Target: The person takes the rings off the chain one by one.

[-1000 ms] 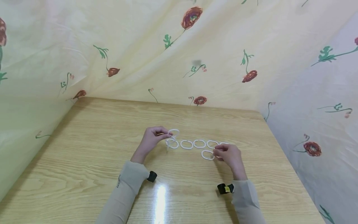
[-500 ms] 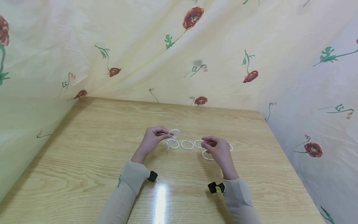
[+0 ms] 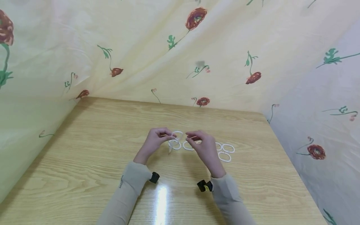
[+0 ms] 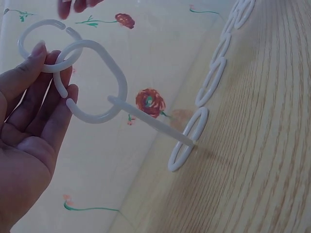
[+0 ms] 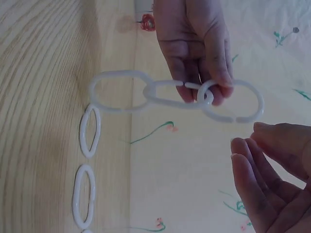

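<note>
White plastic C-shaped links hang joined as a short chain: a top link (image 5: pixel 263 102), a middle link (image 5: pixel 180 103) and a bottom link (image 5: pixel 116 74). My left hand (image 3: pixel 157 137) pinches the chain between thumb and fingers where the top and middle links join. The bottom link slants down close over the table in the left wrist view. Facing it, my right hand (image 3: pixel 202 145) is raised, thumb and fingertips apart from each other and just short of the top link's gap. Nothing shows between its fingers in the right wrist view.
Several loose white links lie in a row on the wooden table (image 3: pixel 112 118), one of them a link (image 4: pixel 204 121) beneath the chain. Another loose link (image 3: pixel 224 161) lies in front of the row's right end. A flower-patterned cloth (image 3: pixel 135 47) stands behind and at both sides.
My right hand has moved left and up from the loose links at the right towards the chain, uncovering links there. My left hand keeps its hold with hardly any movement.
</note>
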Motion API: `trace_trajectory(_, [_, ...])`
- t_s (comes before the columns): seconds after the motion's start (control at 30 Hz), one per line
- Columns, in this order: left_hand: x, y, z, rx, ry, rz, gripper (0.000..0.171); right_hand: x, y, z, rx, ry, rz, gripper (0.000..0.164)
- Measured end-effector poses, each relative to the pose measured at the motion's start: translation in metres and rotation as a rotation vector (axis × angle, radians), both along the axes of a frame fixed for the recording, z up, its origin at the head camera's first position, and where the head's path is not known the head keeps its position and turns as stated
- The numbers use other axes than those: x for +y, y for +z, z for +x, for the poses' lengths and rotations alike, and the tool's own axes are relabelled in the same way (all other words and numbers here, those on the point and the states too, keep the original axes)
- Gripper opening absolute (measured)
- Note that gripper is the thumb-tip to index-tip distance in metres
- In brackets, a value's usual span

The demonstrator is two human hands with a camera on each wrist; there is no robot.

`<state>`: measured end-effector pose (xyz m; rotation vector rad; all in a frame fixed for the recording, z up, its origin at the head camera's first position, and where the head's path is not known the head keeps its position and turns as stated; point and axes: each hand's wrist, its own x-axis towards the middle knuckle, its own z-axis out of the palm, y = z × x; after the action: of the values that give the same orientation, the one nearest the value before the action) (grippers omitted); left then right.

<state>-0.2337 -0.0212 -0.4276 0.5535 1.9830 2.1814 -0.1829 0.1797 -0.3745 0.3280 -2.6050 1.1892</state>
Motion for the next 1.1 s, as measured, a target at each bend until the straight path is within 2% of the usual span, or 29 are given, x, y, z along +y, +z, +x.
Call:
trace_trajectory(0.1, [0.0,0.001,0.001,0.016,-0.006,-0.007,0.011,-0.007,0.002,-0.003,0.076,0.017,0.015,0.017])
trace_trajectory(0.2, [0.0,0.001,0.0,0.015,-0.013,-0.007,0.008,-0.013,0.005,-0.005,0.115,0.028,0.037,0.016])
trace_trajectory(0.43, [0.0,-0.001,-0.001,0.021,-0.021,-0.046,0.013,-0.02,0.009,-0.008,0.157,0.044,0.192,0.01])
trace_trajectory(0.57, [0.0,-0.002,-0.002,0.02,-0.031,-0.081,0.015,-0.02,0.012,-0.007,0.168,0.031,0.23,0.007])
trace_trajectory(0.73, [0.0,-0.002,-0.001,0.002,-0.07,-0.09,0.021,-0.02,0.017,-0.005,0.163,0.013,0.203,0.007])
trace_trajectory(1.1, [0.003,-0.003,-0.001,-0.005,-0.173,-0.095,0.032,-0.015,0.028,-0.001,0.106,0.0,0.027,0.009])
